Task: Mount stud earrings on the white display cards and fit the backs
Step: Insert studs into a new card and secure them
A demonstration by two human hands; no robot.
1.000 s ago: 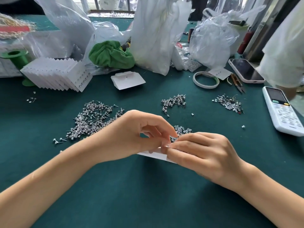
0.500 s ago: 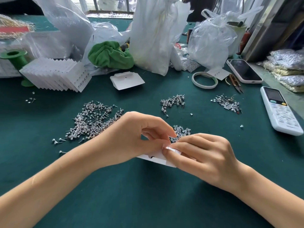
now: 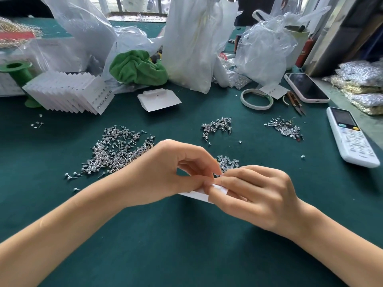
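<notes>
My left hand (image 3: 165,172) and right hand (image 3: 257,195) were close together, both pinching a small white card (image 3: 199,194) just above the green table (image 3: 186,245), near the big earring pile (image 3: 118,150).

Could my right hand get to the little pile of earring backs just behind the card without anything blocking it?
Probably yes. The right hand grips the white card, and the earring backs lie on bare cloth just beyond its fingertips; only the card needs releasing.
</notes>
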